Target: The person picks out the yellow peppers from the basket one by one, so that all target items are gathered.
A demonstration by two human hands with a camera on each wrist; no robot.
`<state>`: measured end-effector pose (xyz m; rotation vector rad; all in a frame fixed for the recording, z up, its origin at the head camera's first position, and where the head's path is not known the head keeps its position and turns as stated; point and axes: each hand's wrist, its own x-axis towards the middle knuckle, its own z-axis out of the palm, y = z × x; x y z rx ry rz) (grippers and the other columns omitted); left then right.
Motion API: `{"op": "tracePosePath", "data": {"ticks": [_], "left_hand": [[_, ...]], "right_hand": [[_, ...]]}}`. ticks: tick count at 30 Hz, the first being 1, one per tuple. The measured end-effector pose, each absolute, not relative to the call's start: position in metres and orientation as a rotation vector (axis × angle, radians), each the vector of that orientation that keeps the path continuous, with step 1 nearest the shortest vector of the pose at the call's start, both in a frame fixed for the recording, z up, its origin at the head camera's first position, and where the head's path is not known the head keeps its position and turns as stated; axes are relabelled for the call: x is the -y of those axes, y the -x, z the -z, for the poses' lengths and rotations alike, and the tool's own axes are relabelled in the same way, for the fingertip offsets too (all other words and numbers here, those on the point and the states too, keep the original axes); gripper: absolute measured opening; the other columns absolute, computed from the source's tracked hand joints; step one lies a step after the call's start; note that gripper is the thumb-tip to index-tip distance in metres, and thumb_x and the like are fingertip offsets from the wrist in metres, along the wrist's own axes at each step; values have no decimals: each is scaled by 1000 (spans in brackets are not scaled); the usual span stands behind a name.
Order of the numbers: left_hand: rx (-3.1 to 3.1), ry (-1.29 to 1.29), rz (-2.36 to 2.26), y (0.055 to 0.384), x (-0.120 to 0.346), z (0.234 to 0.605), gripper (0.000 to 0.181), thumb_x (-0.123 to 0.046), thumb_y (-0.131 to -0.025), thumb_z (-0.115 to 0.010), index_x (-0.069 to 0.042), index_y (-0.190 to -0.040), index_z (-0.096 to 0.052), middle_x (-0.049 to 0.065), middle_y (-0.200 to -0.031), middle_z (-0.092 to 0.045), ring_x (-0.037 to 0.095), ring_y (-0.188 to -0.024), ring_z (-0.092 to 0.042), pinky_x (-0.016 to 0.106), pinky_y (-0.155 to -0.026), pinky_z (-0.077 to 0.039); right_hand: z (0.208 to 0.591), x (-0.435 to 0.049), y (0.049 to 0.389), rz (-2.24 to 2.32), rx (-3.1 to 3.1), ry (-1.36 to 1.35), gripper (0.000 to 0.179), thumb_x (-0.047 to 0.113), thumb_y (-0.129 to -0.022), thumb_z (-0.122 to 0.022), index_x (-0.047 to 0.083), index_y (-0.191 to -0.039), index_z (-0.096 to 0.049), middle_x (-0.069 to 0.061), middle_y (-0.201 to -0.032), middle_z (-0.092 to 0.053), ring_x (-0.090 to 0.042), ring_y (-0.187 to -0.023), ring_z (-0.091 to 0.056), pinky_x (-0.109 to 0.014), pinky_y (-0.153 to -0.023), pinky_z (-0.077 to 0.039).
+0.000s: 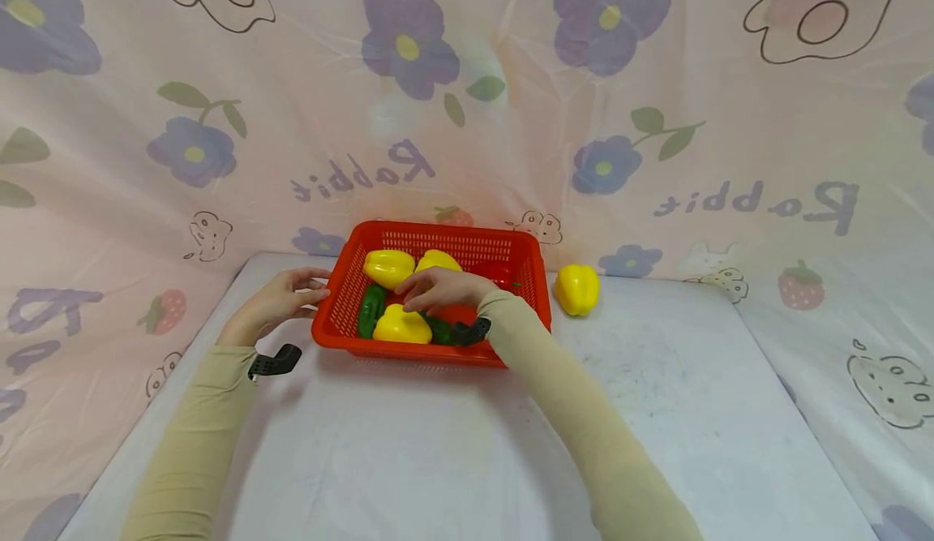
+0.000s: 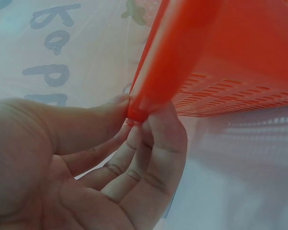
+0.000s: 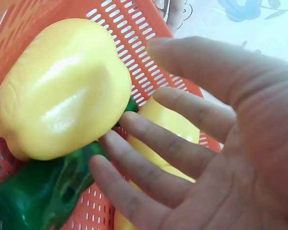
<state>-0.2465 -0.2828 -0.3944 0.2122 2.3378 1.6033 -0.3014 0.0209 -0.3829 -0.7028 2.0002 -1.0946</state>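
A red plastic basket [image 1: 430,356] stands at the back of the table, its rim [image 2: 168,62] pinched between the thumb and fingers of my left hand [image 1: 280,302]. Over the basket's inside hangs my right hand [image 1: 445,288], fingers loosely spread and holding nothing. Close to its fingertips lies a yellow bell pepper [image 3: 62,91], with a dark green pepper [image 3: 43,191] beside it. In the head view the basket also holds a yellow pepper at the back left [image 1: 389,268], another behind my right hand [image 1: 438,260], a green pepper at the left [image 1: 372,310] and a red pepper [image 1: 496,272], partly hidden.
One more yellow bell pepper [image 1: 577,289] stands on the table just right of the basket. The white-covered table [image 1: 409,444] stretches toward me. Behind it hangs a pink curtain [image 1: 496,135] printed with flowers and rabbits.
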Motion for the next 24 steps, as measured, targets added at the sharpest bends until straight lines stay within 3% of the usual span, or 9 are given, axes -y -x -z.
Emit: {"op": "tracePosePath", "data": {"ticks": [9,24], "left_hand": [[-2346,-176,-1585,249,283,395,50,-10,-98,-54,8,-140,-35,27,-120,-47,24,-92,-62,34,-78,-55],[-2340,-217,-1597,246,282,392,50,-9,-98,-54,11,-139,-34,28,-119,-47,21,-92,-60,34,-77,-55]], "right_hand": [[388,-13,301,1057,-2010,669,44,21,-91,-67,9,-132,-56,-5,-126,-55,-19,-112,-52,-40,-95,-47],[388,-10,298,993,-2025,665,46,18,-90,-68,10,-133,-55,-7,-128,-56,-19,-114,-52,-39,-94,-48]]}}
